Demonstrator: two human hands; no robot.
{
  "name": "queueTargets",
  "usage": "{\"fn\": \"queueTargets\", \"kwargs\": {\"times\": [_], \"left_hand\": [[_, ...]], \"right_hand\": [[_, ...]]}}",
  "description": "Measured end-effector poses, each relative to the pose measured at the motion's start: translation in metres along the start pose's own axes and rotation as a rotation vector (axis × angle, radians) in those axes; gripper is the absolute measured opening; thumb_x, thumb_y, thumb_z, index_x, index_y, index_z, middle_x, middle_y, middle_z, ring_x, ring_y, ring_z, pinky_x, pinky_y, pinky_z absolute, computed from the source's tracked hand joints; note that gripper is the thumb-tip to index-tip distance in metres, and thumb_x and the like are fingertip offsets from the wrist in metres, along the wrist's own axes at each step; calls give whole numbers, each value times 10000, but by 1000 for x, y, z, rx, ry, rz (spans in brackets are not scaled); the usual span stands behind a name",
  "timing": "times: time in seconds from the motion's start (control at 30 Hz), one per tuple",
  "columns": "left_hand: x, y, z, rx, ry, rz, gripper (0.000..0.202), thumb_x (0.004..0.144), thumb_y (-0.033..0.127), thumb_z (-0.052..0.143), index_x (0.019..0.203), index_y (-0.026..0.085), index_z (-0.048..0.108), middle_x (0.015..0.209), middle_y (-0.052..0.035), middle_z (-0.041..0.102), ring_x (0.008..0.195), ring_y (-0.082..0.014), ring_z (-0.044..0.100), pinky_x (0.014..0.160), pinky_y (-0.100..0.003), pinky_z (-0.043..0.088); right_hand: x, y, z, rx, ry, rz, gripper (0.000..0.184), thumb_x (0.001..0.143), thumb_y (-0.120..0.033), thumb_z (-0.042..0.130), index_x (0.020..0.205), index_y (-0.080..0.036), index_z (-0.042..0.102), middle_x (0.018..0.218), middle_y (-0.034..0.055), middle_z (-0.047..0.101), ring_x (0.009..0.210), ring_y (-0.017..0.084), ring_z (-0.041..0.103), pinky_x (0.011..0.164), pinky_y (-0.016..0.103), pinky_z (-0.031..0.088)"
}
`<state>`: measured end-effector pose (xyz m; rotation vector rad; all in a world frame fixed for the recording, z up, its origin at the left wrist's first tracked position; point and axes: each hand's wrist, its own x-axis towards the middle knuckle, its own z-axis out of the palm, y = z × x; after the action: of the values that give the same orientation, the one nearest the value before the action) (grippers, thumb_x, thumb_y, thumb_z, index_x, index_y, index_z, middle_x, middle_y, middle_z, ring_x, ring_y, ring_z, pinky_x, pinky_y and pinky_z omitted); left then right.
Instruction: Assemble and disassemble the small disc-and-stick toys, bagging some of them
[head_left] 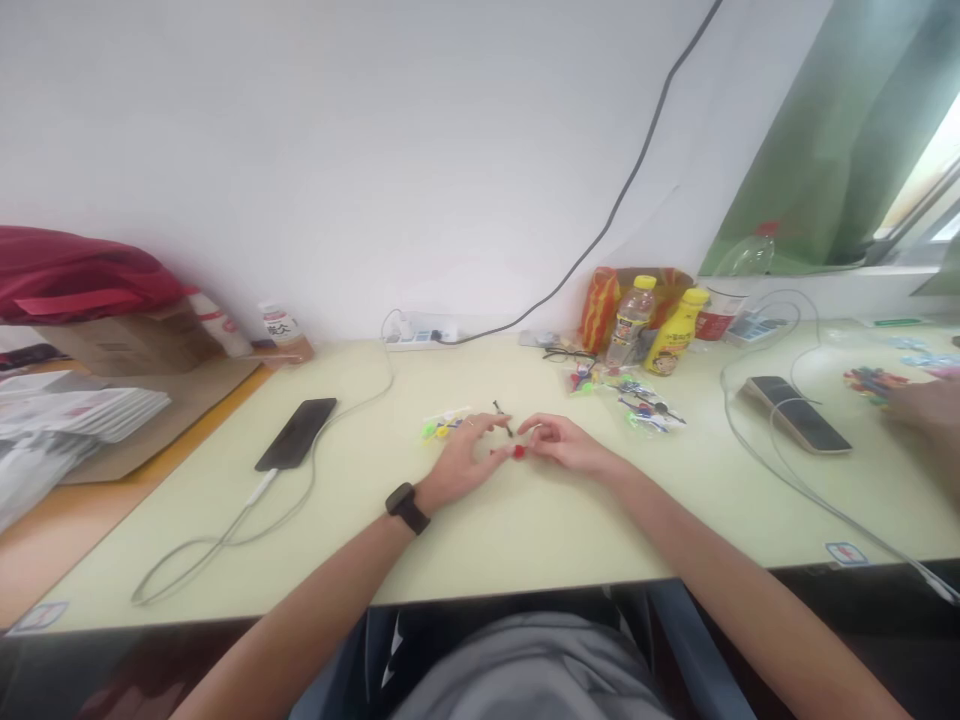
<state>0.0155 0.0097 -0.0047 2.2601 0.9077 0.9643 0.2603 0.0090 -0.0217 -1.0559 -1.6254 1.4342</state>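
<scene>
My left hand (463, 455), with a dark watch on its wrist, is over the table with fingers apart and its thumb reaching toward a small round red piece (519, 452). My right hand (566, 443) faces it with curled fingers, the red piece at its thumb and fingertips; the exact grip is too small to make out clearly. Just beyond both hands lies a thin dark stick-like piece (502, 417). Beside my left fingers is a clear bag of yellow, green and blue small parts (442, 427).
Bagged colourful parts (649, 410) lie to the right, before a yellow bottle (676, 335) and a clear bottle (631, 325). A charging phone (296, 434) is on the left. At far right, another person's hand (930, 410) is by a pile of coloured pieces (874, 385).
</scene>
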Motion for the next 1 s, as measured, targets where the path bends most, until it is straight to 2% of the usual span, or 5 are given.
{"fn": "queueTargets", "kwargs": {"times": [0.2, 0.57, 0.7, 0.87, 1.0], "left_hand": [[4, 0, -7, -253, 99, -128, 432, 1082, 487, 388, 1258, 232, 688, 1253, -92, 718, 1222, -274, 613, 1037, -425, 462], [4, -4, -4, -342, 109, -168, 461, 1075, 526, 401, 1274, 216, 678, 1255, -104, 715, 1169, -260, 623, 988, -394, 477], [7, -5, 0, -598, 20, -273, 470, 1036, 560, 495, 1316, 218, 657, 1301, -131, 698, 1107, -252, 662, 917, -377, 522], [6, 2, 5, -941, -153, -352, 432, 957, 491, 688, 1306, 236, 682, 1334, -145, 682, 1184, -287, 670, 983, -420, 531], [6, 2, 5, -968, -116, -394, 339, 886, 405, 801, 1153, 202, 749, 1137, -110, 746, 1092, -242, 698, 1033, -422, 512]], "right_hand": [[-1, -3, 2, 70, 29, 42, 454, 751, -443, 819, 1105, -198, 676, 706, -24, 619, 581, 113, 471, 534, 258, 252], [-14, -28, -9, 277, 123, -25, 448, 799, -492, 799, 1137, -240, 646, 794, 2, 618, 563, 100, 386, 528, 266, 274], [-16, -32, -6, 225, 104, -45, 460, 810, -534, 786, 1130, -238, 639, 845, 20, 632, 583, 112, 429, 534, 271, 328], [-13, -26, 4, 146, 12, -86, 424, 843, -526, 771, 1122, -230, 651, 771, 1, 606, 616, 134, 489, 562, 280, 379], [-10, -21, 8, 95, 20, -103, 408, 851, -519, 768, 1112, -226, 657, 825, 16, 640, 675, 147, 544, 614, 293, 435]]}}
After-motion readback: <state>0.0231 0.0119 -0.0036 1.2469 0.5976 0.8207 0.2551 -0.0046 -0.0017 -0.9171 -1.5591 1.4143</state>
